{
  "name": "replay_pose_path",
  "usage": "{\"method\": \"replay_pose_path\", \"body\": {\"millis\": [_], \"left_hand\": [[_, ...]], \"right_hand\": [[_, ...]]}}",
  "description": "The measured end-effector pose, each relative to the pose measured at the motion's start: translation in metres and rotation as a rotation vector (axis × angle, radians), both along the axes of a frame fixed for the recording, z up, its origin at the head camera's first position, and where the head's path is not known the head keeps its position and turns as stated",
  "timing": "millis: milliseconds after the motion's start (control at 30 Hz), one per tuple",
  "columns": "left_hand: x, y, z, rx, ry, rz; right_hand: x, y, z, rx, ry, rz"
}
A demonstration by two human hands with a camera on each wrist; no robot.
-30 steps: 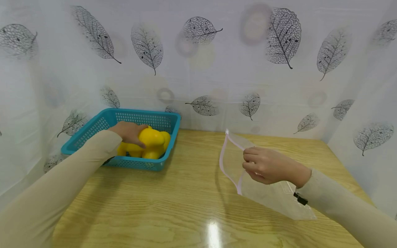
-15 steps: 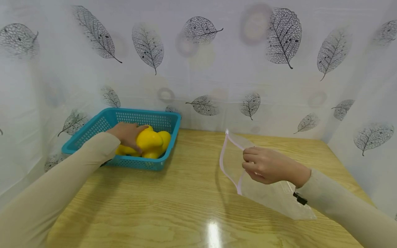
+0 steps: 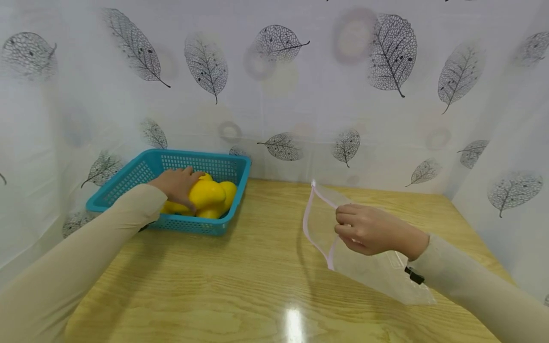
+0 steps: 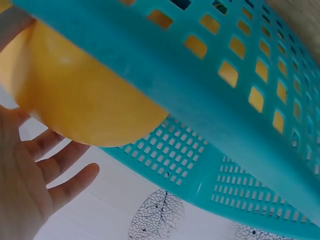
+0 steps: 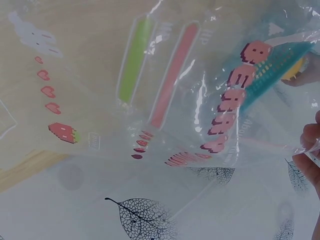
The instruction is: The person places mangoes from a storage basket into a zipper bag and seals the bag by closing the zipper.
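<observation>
In the head view my left hand (image 3: 176, 186) reaches into the teal basket (image 3: 235, 209). Its thumb and fingers lie around a glossy, rounded yellow thing (image 3: 206, 194), whose exact kind is not clear. The left wrist view shows the thumb on one side of the smooth yellow thing (image 4: 85, 95) and the index finger touching the other; the remaining fingers spread loosely. My right hand (image 3: 373, 228) pinches the upper side of a clear zip bag (image 3: 319, 221) with a pink-edged mouth standing open toward the left. Red and green prints mark the bag (image 5: 175, 85) in the right wrist view.
Beside the held piece, another yellow lump (image 3: 228, 193) sits in the basket's right end. A wooden table (image 3: 206, 281) carries basket and bag. Behind it hangs a white curtain (image 3: 300, 105) printed with leaves.
My left hand has shifted slightly left and the yellow thing has tilted and moved a little under it, mostly in the first half second. The right hand and bag stay nearly still.
</observation>
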State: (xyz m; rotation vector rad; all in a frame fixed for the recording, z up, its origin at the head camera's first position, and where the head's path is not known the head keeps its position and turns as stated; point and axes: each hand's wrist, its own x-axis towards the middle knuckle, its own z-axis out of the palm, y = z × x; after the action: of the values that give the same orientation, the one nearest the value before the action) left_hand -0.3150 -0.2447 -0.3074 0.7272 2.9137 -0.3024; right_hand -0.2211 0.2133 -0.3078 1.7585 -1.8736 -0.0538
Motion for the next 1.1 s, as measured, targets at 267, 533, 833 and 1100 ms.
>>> {"method": "replay_pose_path", "body": {"millis": [267,533,833,1100], "left_hand": [[0.000,-0.004,-0.002,-0.001,-0.025,0.038],[0.007,-0.003,-0.005,-0.033,-0.025,0.055],[0.014,-0.001,-0.010,-0.049,-0.023,0.078],[0.014,-0.002,-0.011,0.004,-0.108,0.144]], "right_hand": [[-0.001,-0.001,-0.001,-0.005,0.004,0.000],[-0.001,-0.002,-0.002,-0.008,0.008,-0.003],[-0.001,-0.002,-0.003,-0.008,0.010,0.001],[-0.002,-0.001,-0.004,-0.006,0.006,0.002]]}}
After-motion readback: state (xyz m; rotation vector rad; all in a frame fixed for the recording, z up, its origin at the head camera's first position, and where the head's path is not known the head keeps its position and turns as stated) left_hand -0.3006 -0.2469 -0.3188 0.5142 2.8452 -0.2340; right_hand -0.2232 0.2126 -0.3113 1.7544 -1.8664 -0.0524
